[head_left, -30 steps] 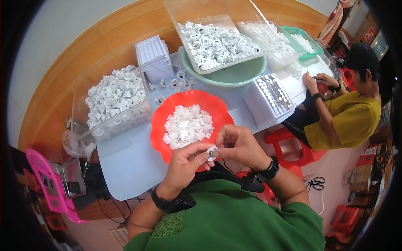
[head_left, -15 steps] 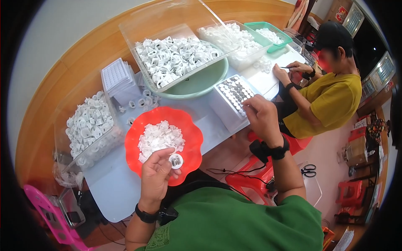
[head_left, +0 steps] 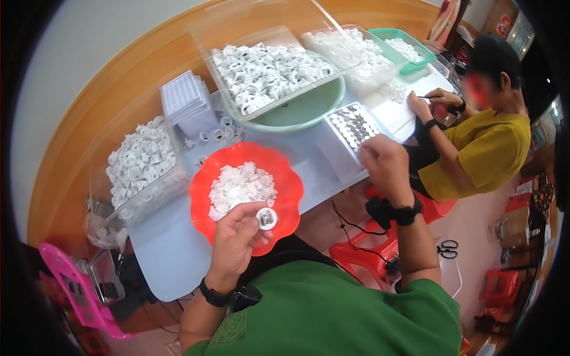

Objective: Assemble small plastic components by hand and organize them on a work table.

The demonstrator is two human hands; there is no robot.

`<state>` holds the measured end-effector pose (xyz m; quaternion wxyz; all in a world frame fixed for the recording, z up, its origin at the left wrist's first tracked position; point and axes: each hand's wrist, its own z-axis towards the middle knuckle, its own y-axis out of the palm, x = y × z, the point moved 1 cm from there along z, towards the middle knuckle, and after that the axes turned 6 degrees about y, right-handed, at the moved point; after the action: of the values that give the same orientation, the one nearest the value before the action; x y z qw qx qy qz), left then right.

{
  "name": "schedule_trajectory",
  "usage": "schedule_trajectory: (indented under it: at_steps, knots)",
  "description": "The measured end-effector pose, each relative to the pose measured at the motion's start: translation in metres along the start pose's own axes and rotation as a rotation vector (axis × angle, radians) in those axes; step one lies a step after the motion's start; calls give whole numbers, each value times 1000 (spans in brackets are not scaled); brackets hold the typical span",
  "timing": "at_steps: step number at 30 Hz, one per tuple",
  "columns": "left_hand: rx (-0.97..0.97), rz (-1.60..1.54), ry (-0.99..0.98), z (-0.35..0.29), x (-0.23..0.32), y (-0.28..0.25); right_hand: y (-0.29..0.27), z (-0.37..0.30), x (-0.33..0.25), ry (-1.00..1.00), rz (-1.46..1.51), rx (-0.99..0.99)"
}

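Observation:
Between the thumb and fingers of my left hand (head_left: 237, 236) is a small round white plastic part (head_left: 266, 219) with a metallic piece in its middle. That hand is over the near edge of a red wavy-rimmed bowl (head_left: 289, 185), in which small white plastic pieces (head_left: 242, 188) are heaped. My right hand (head_left: 386, 159) is at the near right corner of a white block-shaped stack (head_left: 339, 148) topped with rows of silvery round discs (head_left: 354, 126). Its fingers are bent together and pointing down at the discs; whether they pinch one is hidden.
A clear bin (head_left: 255, 113) of white parts rests on a green basin (head_left: 303, 118). Another clear bin (head_left: 145, 199) stands at left, beside stacked white trays (head_left: 189, 101). At right a co-worker in a yellow shirt (head_left: 484, 148) works at the same table (head_left: 160, 255). A red stool (head_left: 371, 252) stands below.
The whole view has shifted, so the scene sits farther right. My left hand still holds the round part, and my right hand stays at the discs' near right corner.

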<state>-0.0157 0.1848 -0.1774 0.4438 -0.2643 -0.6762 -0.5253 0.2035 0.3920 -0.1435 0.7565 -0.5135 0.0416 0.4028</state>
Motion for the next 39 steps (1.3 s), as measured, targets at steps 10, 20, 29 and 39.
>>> schedule_trajectory:
  at_steps: [10, 20, 29, 39]
  knots:
    - [-44, -106, -41, -2, -2, 1, 22, -57, -91, -537, 457, -32]
    - [-41, -54, -2, -12, 1, 1, 42, -68, -110, -666, 455, -49]
    - [-2, 100, 87, -18, -1, -1, 44, -73, -116, -697, 372, -121]
    - [-64, 170, 73, -19, 8, -2, 39, -61, -117, -512, 599, -346]
